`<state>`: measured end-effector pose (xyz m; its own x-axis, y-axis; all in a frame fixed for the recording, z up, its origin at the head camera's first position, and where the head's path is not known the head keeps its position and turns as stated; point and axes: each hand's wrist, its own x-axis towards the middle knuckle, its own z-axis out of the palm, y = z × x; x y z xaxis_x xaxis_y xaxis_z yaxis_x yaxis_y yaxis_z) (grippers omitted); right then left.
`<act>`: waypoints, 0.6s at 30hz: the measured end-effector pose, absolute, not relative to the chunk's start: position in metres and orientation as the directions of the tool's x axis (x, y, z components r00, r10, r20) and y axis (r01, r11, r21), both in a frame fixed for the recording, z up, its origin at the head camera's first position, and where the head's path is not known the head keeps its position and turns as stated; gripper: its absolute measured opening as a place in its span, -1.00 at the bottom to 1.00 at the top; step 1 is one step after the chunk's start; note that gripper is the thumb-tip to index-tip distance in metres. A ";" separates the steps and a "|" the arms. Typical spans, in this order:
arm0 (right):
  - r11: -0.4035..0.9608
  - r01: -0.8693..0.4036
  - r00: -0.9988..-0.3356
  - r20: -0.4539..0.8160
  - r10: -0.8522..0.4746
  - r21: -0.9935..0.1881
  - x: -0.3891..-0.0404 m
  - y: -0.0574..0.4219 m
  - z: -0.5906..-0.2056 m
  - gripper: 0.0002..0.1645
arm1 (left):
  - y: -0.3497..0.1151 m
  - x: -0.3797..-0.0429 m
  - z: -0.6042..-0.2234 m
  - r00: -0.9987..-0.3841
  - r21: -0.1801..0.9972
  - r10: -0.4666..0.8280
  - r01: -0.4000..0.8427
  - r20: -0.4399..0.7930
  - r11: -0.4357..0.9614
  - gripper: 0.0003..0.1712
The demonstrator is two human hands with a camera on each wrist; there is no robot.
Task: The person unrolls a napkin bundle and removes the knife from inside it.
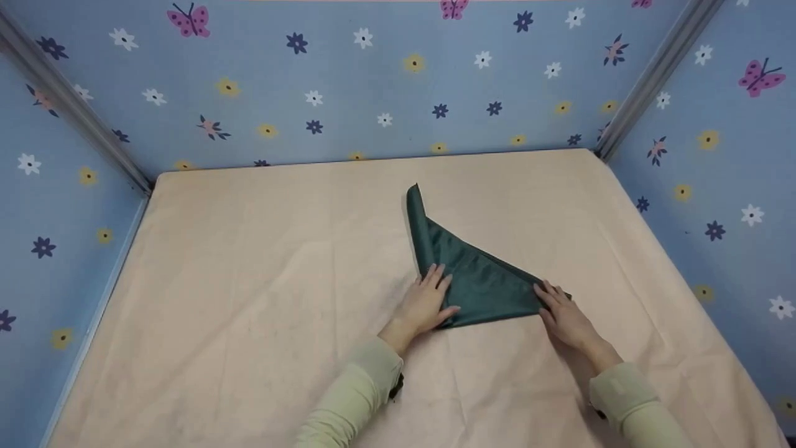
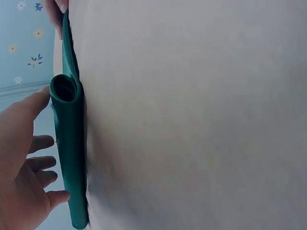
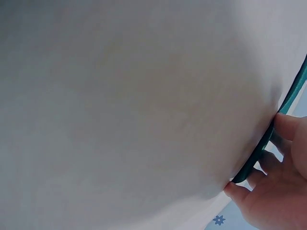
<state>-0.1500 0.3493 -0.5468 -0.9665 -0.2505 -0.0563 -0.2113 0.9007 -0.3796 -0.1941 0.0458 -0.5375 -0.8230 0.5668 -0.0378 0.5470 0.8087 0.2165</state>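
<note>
A dark green cloth (image 1: 491, 280), smooth and slightly shiny, lies folded to a rough triangle on the table. Its left side is rolled into a tube (image 1: 418, 230) whose narrow far end points away from me. In the left wrist view the near end of the roll (image 2: 67, 124) shows a round hollow opening. My left hand (image 1: 426, 305) rests on the near part of the roll, fingers spread, thumb toward the right. At the cloth's right corner, my right hand (image 1: 569, 323) lies with its fingertips on the fabric. The right wrist view shows its thumb and fingers along the thin green edge (image 3: 256, 158).
A pale peach cover (image 1: 249, 280) with soft creases spreads over the table. Blue flowered panels (image 1: 348, 74) stand at the back and both sides, with grey posts (image 1: 653, 74) at the far corners.
</note>
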 end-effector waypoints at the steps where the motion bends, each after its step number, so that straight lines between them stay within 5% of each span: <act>1: 0.901 -0.211 -0.966 -0.057 -0.251 -0.379 -0.150 0.349 -0.547 -0.43 | 0.047 -0.194 -0.538 -0.825 0.211 0.564 0.546 -0.031 0.811 -0.20; 18: 0.892 -0.217 -0.964 -0.058 -0.260 -0.397 -0.150 0.350 -0.547 -0.43 | 0.063 -0.194 -0.549 -0.850 0.175 0.525 0.510 -0.049 0.842 -0.11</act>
